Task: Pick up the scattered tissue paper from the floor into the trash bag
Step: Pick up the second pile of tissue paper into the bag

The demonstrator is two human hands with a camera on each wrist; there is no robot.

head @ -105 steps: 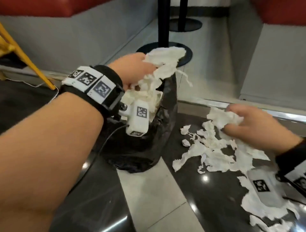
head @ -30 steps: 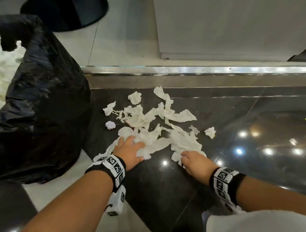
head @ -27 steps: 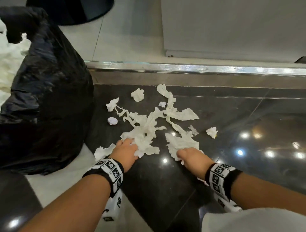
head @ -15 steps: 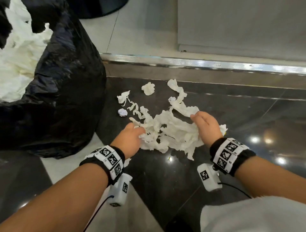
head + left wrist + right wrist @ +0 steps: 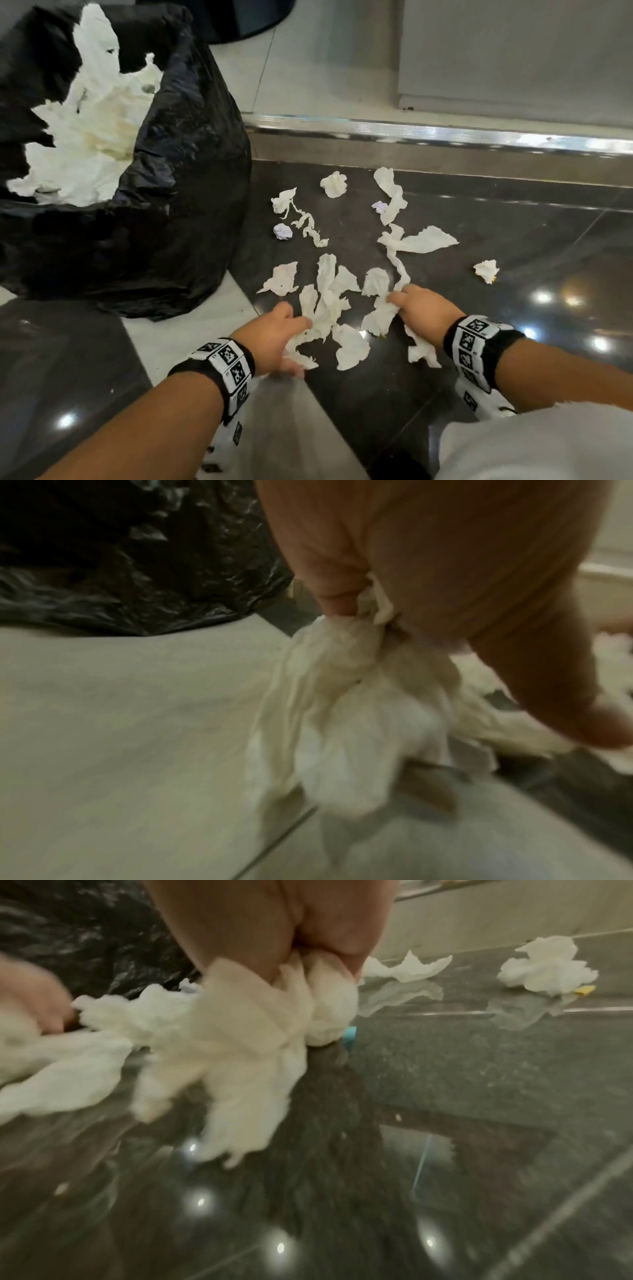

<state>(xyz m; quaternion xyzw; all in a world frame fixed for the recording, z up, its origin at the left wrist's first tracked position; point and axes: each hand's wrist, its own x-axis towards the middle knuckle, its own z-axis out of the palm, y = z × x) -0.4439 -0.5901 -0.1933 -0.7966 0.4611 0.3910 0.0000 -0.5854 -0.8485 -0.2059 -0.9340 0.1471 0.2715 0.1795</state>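
Observation:
Torn white tissue paper lies scattered over the dark polished floor. My left hand is low at the near edge of the pile and pinches a bunch of tissue between thumb and fingers. My right hand grips another wad of tissue that trails onto the floor. The black trash bag stands open at the left, holding white tissue. Small crumpled bits lie farther out to the right and near the bag.
A metal strip and a step run across behind the pile. A light tile band crosses the floor under the bag. A dark round base stands beyond the bag. My light clothing fills the lower right corner.
Half a second ago both hands pressed one gathered heap together. Now they sit nearer to me, each holding a bunch, and the rest of the paper lies spread out again.

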